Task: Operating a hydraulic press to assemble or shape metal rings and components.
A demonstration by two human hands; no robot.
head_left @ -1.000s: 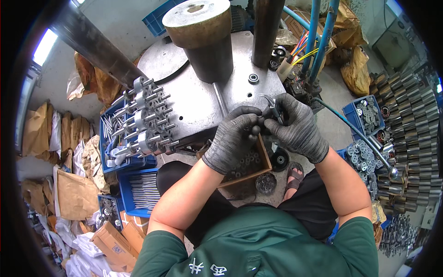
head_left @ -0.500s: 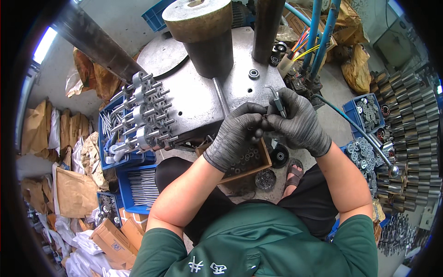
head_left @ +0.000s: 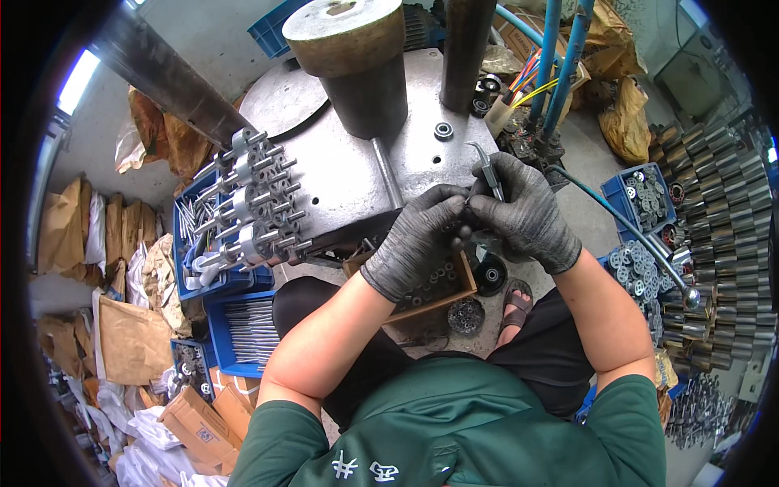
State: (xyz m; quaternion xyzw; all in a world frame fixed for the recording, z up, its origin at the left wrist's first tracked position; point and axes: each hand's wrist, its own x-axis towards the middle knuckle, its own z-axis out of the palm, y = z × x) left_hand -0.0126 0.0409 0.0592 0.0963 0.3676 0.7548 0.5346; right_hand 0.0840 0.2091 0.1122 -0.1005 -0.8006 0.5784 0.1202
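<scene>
Both my hands wear dark grey gloves and meet above the near edge of the metal press table (head_left: 341, 183). My right hand (head_left: 529, 213) is closed around a pair of bent-nose pliers (head_left: 489, 174), whose curved tip points up and away from me. Its fingertips also pinch against those of my left hand (head_left: 415, 239). The left fingers are closed on something small that I cannot make out. A metal rod (head_left: 387, 174) lies on the table just beyond my left hand. Farther back sits a small ball bearing (head_left: 443, 131), near a hole in the plate.
A thick steel ram (head_left: 363, 97) stands on the table. Shafts with grey housings (head_left: 251, 199) are stacked at its left edge. Below my hands is a wooden box (head_left: 438, 302) of small rings. Blue bins (head_left: 235, 325) stand left; stacked steel cylinders (head_left: 722, 235) fill the right.
The pliers have turned slightly in my right hand, their tip shifting a little left and up. Both hands stay together at nearly the same place.
</scene>
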